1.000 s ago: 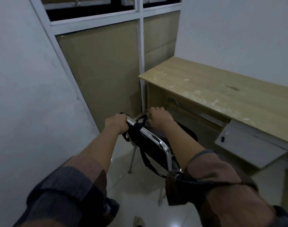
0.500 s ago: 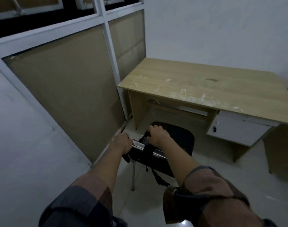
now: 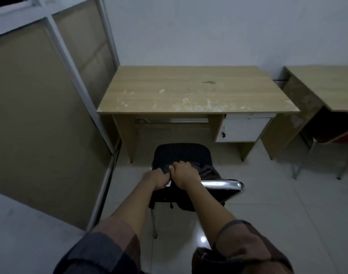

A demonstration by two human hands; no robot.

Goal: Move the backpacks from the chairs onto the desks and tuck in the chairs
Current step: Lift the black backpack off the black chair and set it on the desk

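Both hands (image 3: 170,177) grip the backpack (image 3: 206,171) on the chair (image 3: 222,184).

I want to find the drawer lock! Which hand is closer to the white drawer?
Right. The right hand grips the chair backrest nearer the white drawer; the left hand sits farther left.

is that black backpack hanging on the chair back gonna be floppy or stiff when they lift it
Probably floppy: the backpack drapes over the chair top rail and bunches under both hands. A loose strap dangling below may snag on the frame. Its weight can't be judged; the contents are hidden.
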